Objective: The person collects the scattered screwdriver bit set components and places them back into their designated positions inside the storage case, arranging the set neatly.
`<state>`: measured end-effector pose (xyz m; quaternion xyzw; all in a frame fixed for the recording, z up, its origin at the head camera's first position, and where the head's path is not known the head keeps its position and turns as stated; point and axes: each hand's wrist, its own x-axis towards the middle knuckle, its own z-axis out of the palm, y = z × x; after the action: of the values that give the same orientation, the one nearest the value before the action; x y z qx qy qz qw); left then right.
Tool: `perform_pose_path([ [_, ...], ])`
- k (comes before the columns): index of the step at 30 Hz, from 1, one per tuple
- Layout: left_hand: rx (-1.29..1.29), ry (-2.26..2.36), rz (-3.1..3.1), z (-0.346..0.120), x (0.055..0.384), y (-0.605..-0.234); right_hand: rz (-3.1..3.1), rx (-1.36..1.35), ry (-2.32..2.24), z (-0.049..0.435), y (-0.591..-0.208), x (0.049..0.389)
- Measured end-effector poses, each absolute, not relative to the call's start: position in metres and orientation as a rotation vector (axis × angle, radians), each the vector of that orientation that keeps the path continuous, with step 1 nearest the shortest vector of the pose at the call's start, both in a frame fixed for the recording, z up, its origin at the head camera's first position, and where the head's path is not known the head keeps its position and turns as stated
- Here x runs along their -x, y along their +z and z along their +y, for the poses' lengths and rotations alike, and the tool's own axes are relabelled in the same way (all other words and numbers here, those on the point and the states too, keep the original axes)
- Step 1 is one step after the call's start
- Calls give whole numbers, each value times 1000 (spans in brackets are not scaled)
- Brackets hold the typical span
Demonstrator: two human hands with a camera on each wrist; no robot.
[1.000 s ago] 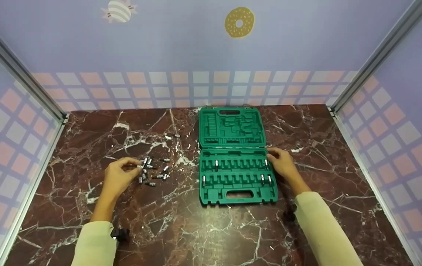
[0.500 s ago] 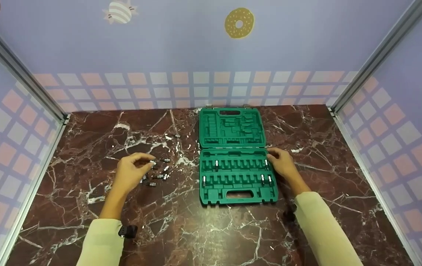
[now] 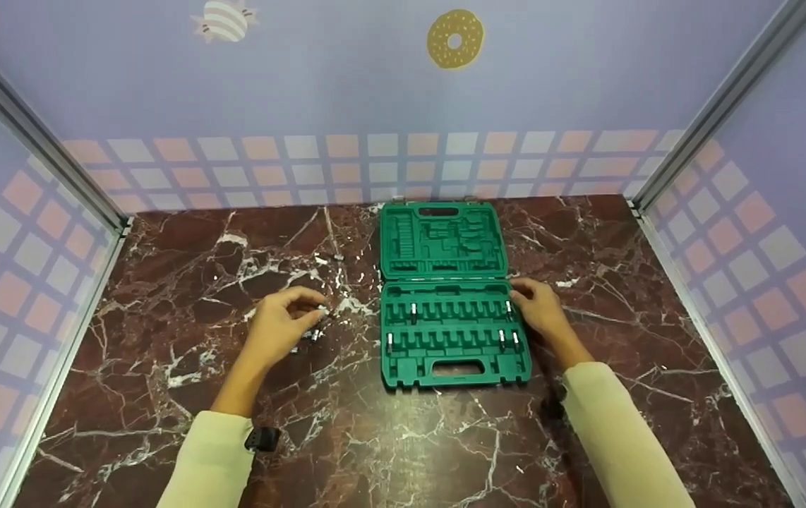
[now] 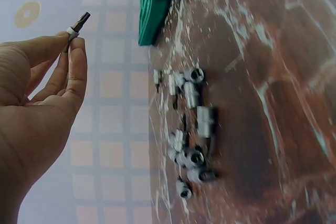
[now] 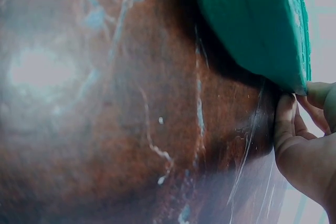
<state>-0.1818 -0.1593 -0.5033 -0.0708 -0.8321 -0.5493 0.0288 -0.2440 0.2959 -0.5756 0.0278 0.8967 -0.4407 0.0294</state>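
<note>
Raised over the table at left, my left hand pinches a bit socket between thumb and fingertips; its dark star-shaped bit points up and away. Beyond it, more loose bit sockets lie scattered on the tabletop, partly hidden by the hand in the head view. A green tool case lies unfolded right of the middle, with several bit sockets standing in its two slotted rows. My right hand grips the case's right edge, its thumb and fingers at the corner in the right wrist view.
The brown marbled tabletop is bounded by lilac walls with a checked band. One small socket lies apart, farther back. The case lid lies flat toward the back wall.
My left hand has moved rightward from the left side of the loose sockets and now holds a bit socket above them. My right hand stays at the case edge.
</note>
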Motion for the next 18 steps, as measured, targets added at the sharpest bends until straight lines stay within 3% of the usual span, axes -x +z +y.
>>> perform_pose_path([
  [18,473,-1791,-2609,-103,191,-493,2760,-72,-1389,295,-576,245],
])
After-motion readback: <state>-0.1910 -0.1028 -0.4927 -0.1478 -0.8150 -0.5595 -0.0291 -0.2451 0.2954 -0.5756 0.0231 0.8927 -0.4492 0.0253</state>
